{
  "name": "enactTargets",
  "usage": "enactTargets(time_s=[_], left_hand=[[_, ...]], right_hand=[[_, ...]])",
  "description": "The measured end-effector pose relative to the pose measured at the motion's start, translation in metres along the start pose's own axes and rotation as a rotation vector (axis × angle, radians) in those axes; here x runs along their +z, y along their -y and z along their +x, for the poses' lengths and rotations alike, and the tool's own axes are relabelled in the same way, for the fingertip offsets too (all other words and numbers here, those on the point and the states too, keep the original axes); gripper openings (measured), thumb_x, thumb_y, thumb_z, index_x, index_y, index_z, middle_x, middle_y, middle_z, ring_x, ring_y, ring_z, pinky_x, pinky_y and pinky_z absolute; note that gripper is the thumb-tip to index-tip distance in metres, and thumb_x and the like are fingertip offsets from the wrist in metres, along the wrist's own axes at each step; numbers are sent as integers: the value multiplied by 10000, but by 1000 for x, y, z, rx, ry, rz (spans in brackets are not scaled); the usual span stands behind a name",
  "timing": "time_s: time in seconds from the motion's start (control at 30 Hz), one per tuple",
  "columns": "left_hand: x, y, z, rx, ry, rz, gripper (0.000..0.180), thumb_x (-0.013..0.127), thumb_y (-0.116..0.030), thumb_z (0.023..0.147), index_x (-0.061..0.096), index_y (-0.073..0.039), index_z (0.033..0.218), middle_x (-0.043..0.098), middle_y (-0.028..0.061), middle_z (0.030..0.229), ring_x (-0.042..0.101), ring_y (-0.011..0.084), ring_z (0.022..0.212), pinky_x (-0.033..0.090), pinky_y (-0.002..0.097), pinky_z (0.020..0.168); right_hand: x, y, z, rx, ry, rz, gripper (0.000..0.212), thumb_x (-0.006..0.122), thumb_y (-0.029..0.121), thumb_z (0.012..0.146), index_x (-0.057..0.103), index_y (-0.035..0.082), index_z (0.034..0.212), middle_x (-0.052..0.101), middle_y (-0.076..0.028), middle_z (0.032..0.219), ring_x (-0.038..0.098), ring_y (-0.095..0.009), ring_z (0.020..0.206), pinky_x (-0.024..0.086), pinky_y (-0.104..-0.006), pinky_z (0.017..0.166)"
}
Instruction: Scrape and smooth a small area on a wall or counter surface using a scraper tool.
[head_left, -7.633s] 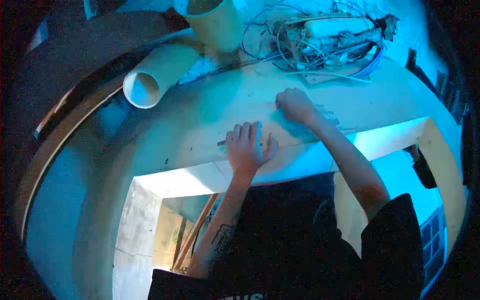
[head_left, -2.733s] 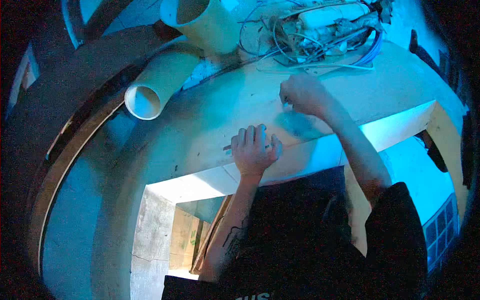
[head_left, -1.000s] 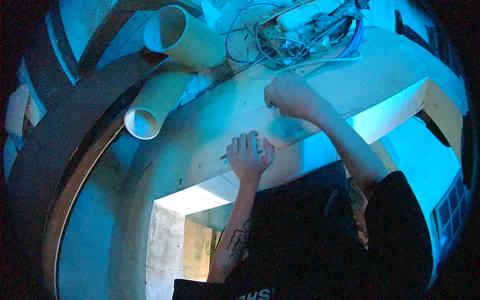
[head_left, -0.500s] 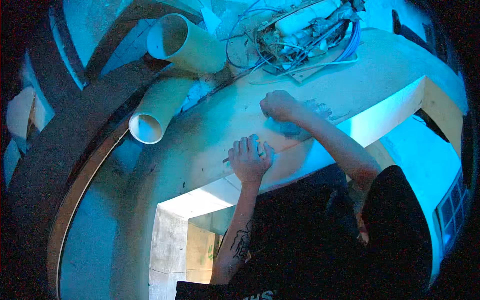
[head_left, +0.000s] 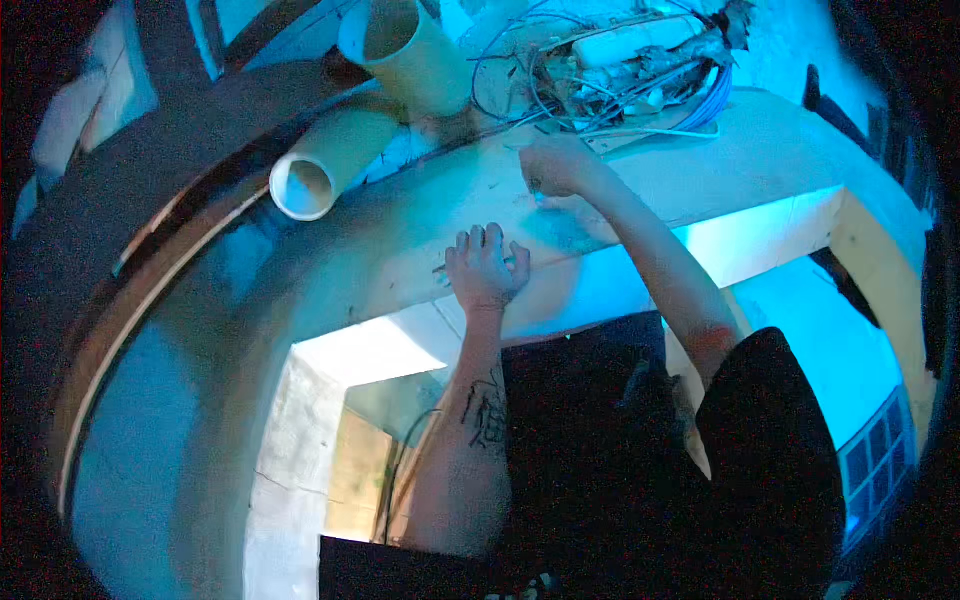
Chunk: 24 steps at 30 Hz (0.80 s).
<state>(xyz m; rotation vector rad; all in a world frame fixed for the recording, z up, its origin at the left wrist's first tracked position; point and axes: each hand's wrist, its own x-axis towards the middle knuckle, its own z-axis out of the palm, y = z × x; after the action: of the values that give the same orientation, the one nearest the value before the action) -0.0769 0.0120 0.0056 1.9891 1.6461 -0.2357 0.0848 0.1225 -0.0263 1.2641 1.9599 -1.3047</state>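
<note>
My right hand [head_left: 560, 168] is closed in a fist against a pale plastered surface [head_left: 720, 155], just below a bundle of cables [head_left: 628, 85]. A small light-blue bit shows under its fingers, too little to name. Beside the fist, a darker smeared patch [head_left: 572, 232] marks the plaster. Lower and to the left, my left hand [head_left: 486, 268] is curled near the edge above a lit opening, its back turned up. A thin piece sticks out past its fingers on the left; what it is I cannot make out.
Two wide pale pipes, an upper pipe [head_left: 430, 75] and a lower pipe [head_left: 352, 145], lie at the upper left. A dark curved beam [head_left: 120, 225] sweeps down the left side. Brightly lit opening sides [head_left: 385, 345] are below my hands. A gridded window [head_left: 876, 465] shows at lower right.
The whole view has tilted and shifted. My right fist has slid up the surface toward the cables, uncovering more of the smeared patch. My left hand stays near the opening's edge.
</note>
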Motion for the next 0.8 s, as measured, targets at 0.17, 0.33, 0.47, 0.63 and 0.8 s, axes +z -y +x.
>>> enactTargets(time_s=[0.17, 0.33, 0.47, 0.63, 0.8], left_hand=[[-6, -11, 6, 1, -19, -3, 234, 530, -282, 621, 530, -71, 722, 495, 80, 694, 495, 247, 668, 362, 382, 533], [0, -1, 2, -49, 38, 42, 274, 522, -303, 624, 553, -65, 755, 514, 90, 745, 506, 250, 708, 376, 386, 554], [-2, -2, 0, -20, 15, 33, 272, 535, -297, 636, 548, -73, 789, 506, 90, 762, 508, 261, 733, 397, 401, 588], [-3, -3, -4, 17, -11, 78, 247, 543, -285, 644, 533, -82, 786, 507, 94, 775, 513, 271, 757, 411, 417, 617], [-5, 1, -2, 11, 20, 66, 282, 527, -294, 628, 569, -61, 781, 514, 87, 763, 501, 258, 685, 384, 392, 559]], right_hand=[[56, -19, 1, -51, -242, -44, 32, 600, 108, 618, 616, 84, 633, 611, -136, 690, 606, -312, 679, 485, -413, 585], [28, -11, 7, -70, -94, -49, 111, 508, 112, 718, 604, 55, 720, 600, -162, 728, 603, -303, 721, 479, -404, 598], [51, -1, -3, -45, -150, 18, 91, 531, 94, 698, 611, 69, 734, 609, -148, 754, 609, -292, 707, 488, -399, 608], [68, -17, 16, -77, -167, 6, 68, 563, 77, 672, 619, 84, 711, 614, -130, 729, 615, -272, 699, 494, -390, 613], [10, -11, -3, -184, -147, 181, 47, 599, 106, 639, 643, 96, 650, 605, -155, 686, 602, -286, 681, 488, -375, 625]])
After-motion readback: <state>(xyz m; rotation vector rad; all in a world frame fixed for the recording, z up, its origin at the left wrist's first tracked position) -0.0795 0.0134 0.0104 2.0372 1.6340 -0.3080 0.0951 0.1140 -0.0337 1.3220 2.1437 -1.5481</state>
